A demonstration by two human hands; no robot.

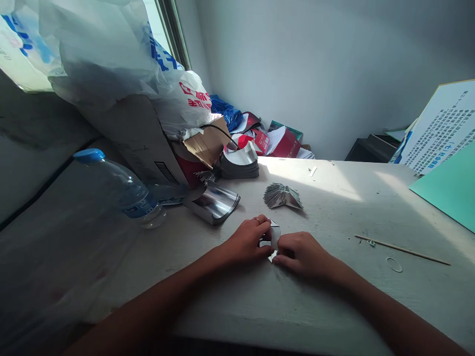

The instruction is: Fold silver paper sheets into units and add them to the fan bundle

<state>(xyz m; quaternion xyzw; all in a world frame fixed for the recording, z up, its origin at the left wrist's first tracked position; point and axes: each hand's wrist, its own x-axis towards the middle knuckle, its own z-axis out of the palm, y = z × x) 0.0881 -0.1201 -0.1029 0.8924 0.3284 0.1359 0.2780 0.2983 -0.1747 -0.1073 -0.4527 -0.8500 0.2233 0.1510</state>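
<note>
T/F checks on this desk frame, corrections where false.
1. The left hand and right hand both touch the silvery piece. True.
2. The bottle's cap is red. False: the bottle has a blue cap.
3. A thin stick lies on the tabletop. True.
4. The fanned bundle is in the right hand. False: the fanned bundle rests on the tabletop, beyond the hands.

- We have a single sheet (pixel 275 236) between our fingers (pixel 289 242).
- From there, at twelve o'clock on the table (pixel 326 306): a sheet bundle (pixel 284 198).
- Toward ten o'clock: a sheet stack (pixel 215 201), with a bottle (pixel 139 202) left of it.
- Three o'clock: a stick (pixel 408 252), a band (pixel 397 271) just on our side.
</note>
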